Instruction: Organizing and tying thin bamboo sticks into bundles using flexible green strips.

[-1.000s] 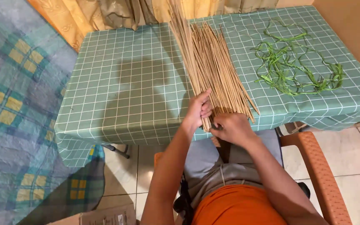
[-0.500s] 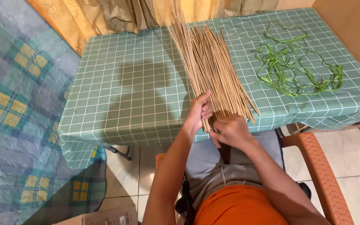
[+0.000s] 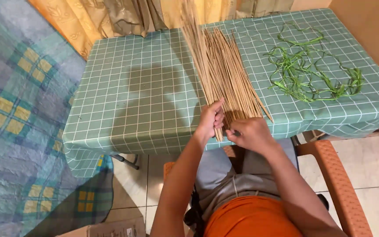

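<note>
Tan, dry and thin, the sticks lie as a long loose bundle on the green checked tablecloth, running from the far edge by the curtains down to the near edge, where their ends fan out slightly and overhang the table's rim. They are straight, pale brown and closely packed, with a few strays splaying to the right. The left hand sits at the near ends on the bundle's left side, fingers curled around a few sticks and the thumb raised along them, so it is mostly closed in a light grip. The right hand is just beside it to the right, at the table's edge, curled into a loose fist with thumb and forefinger pinched together at the stick ends; whether it actually holds a stick or something small between them is hard to make out. The two hands are nearly touching. Well apart on the right half of the table lies a tangle of green leaf strips. An orange plastic chair shows its arm at the near right, and a blue and yellow plaid cloth fills the left. The far ends of the sticks are cut off by the top of the frame, and the near ends are partly hidden behind the hands.
</note>
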